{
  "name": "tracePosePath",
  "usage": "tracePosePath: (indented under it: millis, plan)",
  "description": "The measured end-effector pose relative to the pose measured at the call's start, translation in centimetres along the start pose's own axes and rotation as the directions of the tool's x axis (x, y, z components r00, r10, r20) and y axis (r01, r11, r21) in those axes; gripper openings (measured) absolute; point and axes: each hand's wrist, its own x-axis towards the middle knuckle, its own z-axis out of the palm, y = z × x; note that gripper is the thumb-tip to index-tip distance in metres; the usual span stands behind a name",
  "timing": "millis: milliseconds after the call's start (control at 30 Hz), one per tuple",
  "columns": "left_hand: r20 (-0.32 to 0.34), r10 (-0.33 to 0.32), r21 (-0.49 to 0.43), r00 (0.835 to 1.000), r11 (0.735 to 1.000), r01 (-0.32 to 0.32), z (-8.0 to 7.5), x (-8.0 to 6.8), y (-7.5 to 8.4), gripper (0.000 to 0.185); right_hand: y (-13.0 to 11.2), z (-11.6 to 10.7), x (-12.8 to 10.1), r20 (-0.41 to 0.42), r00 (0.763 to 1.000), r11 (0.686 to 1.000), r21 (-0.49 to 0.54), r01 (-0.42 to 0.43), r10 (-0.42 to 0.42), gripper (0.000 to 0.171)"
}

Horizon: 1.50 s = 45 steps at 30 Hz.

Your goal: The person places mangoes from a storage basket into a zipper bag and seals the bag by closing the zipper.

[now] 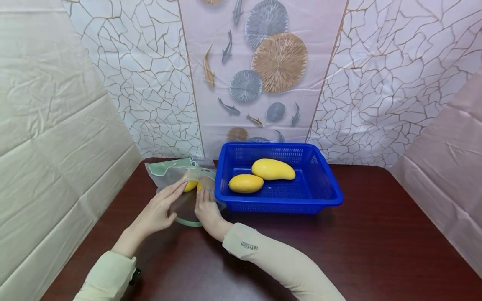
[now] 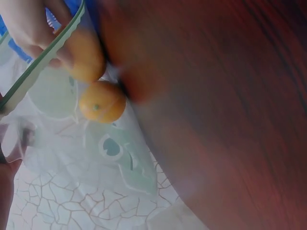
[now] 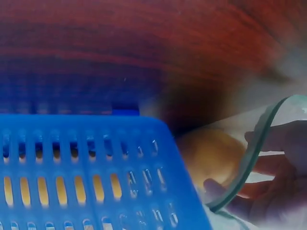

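Note:
A see-through bag with green edging (image 1: 188,223) lies at the left of the table, two yellow mangoes (image 1: 190,185) showing through it. My left hand (image 1: 156,211) reaches over the bag's near left side, fingers extended along the plastic and thumb apart. From the near right comes my right hand (image 1: 208,212), its fingertips at the right-hand mango. In the left wrist view, that hand's fingers curl at one mango (image 2: 86,55), beside the other mango (image 2: 103,101). The green edge partly covers its fingers. The right wrist view shows spread fingers (image 3: 268,165) crossing the green edge near a mango (image 3: 211,153).
A blue plastic basket (image 1: 278,203) stands right beside the bag. Inside it lie a larger mango (image 1: 273,169) and a smaller mango (image 1: 246,184). Behind the dark red-brown table (image 1: 361,242) hangs a patterned cloth (image 1: 263,121), with pale cloth at both sides.

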Motion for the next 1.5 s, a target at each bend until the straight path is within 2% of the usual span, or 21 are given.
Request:
tracePosePath:
  millis: [133, 300, 400, 567, 767, 933, 1167, 1367, 1500]
  plan:
    - [0.043, -0.037, 0.006, 0.998, 0.999, 0.037, -0.2, -0.2, -0.1, 0.095, -0.1, -0.4, -0.7, -0.014, 1.000, 0.999, 0.036, 0.018, -0.017, 0.042]
    - [0.089, -0.076, -0.002, 0.993, 0.997, 0.076, -0.6, -0.4, -0.3, 0.098, 0.0, -1.5, -2.0, -0.146, 0.987, 0.994, 0.077, 0.079, -0.067, 0.038]
    - [0.110, -0.089, -0.003, 0.990, 0.996, 0.090, -0.7, -0.5, -0.6, 0.104, 0.5, -2.1, -2.8, -0.213, 0.971, 0.984, 0.116, 0.134, -0.107, 0.035]
    - [0.121, -0.112, 0.008, 0.986, 0.994, 0.112, -1.1, -0.8, -1.3, 0.109, 1.3, -2.6, -3.7, -0.277, 0.949, 0.960, 0.186, 0.210, -0.154, 0.032]
    - [0.107, -0.094, -0.003, 0.990, 0.996, 0.095, -1.2, -0.8, -1.8, 0.106, 2.3, -2.5, -4.3, -0.319, 0.934, 0.931, 0.266, 0.251, -0.160, 0.036]
    - [0.097, -0.116, -0.016, 0.989, 0.993, 0.118, -1.2, -1.0, -2.2, 0.101, 2.8, -2.4, -4.6, -0.335, 0.929, 0.895, 0.350, 0.278, -0.158, 0.031]
    - [0.062, -0.126, -0.027, 0.990, 0.991, 0.127, -1.5, -1.8, -2.4, 0.078, 3.1, -2.7, -5.2, -0.333, 0.930, 0.787, 0.527, 0.321, -0.156, 0.034]
    - [0.047, -0.137, -0.072, 0.989, 0.988, 0.140, -2.1, -2.1, -2.3, 0.068, 3.8, -3.1, -5.7, -0.347, 0.926, 0.776, 0.541, 0.325, -0.145, 0.034]
    - [0.046, -0.128, -0.068, 0.991, 0.989, 0.131, -2.3, -2.0, -2.1, 0.063, 4.7, -3.3, -6.3, -0.352, 0.924, 0.747, 0.573, 0.339, -0.149, 0.032]
